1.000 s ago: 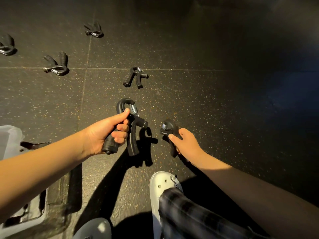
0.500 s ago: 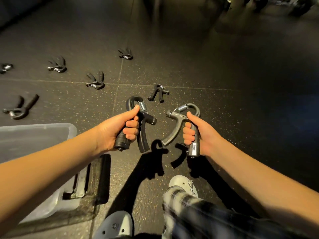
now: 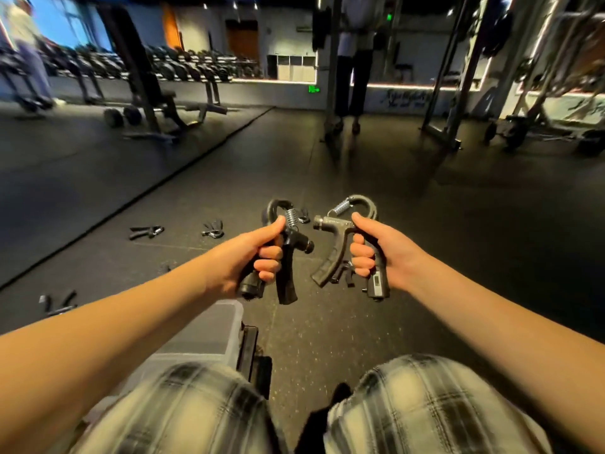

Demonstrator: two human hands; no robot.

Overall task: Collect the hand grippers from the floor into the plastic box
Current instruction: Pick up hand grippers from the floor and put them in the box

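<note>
A: Where do we stand?
B: Plastic box [image 3: 209, 329] lies below-left, under our left forearm [image 3: 114, 322]. Left hand [image 3: 242, 257] clenches the black gripper [image 3: 286, 273], right hand [image 3: 383, 250] the grey gripper [image 3: 327, 263], handles pointing down. Left is nearer the box.

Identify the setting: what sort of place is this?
Almost certainly a gym: long dumbbell rack along the far wall, a weight bench at left, steel rack uprights at right, speckled rubber floor underfoot.
</note>
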